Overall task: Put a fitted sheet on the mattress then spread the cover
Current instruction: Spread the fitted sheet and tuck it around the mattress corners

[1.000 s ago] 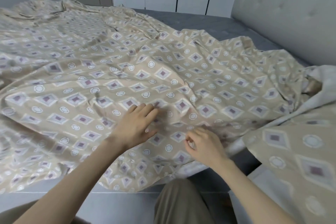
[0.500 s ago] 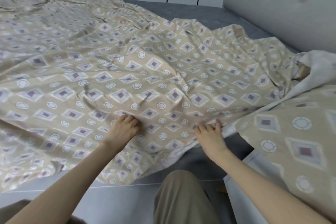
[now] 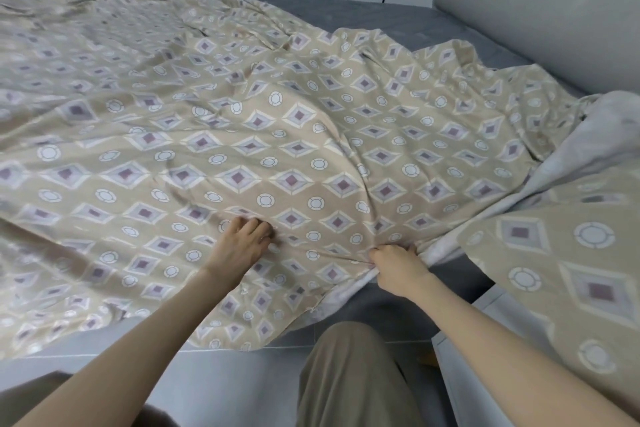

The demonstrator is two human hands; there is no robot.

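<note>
**Cover** (image 3: 311, 135): beige cloth printed with diamonds and rings, white underside. It lies rumpled over most of the mattress (image 3: 374, 15), from the far left corner to the near edge, where it hangs over the side. The left part is blurred.

**Left hand** (image 3: 240, 248): on the cover near its near edge, fingertips curled into the cloth and gathering a small fold.

**Leg** (image 3: 349, 378): in tan trousers, low in the view and just beside the bed edge, between the two arms.

**Right hand** (image 3: 398, 269): closed in a fist round a bunch of the cover's edge, with creases fanning out from the grip.

**Flap** (image 3: 581, 274): the cover's right part, folded back over itself and showing its white underside along the fold.

**Mattress, far right**: a grey strip lies bare beside the headboard (image 3: 540, 10). I cannot tell whether the grey is a fitted sheet or bare ticking.

**Stage, as judged**: spreading, about half done. The right end is not yet laid out.

**Risks**:
- The hands sit close together, so a pull would likely drag only the middle and deepen the radiating creases.
- A hard tug toward the near side could slide the whole cover off the far edge, since nothing pins it.
- The flap may stay doubled if the right hand pulls without lifting it first.
- The hanging edge could catch under the leg.
</note>
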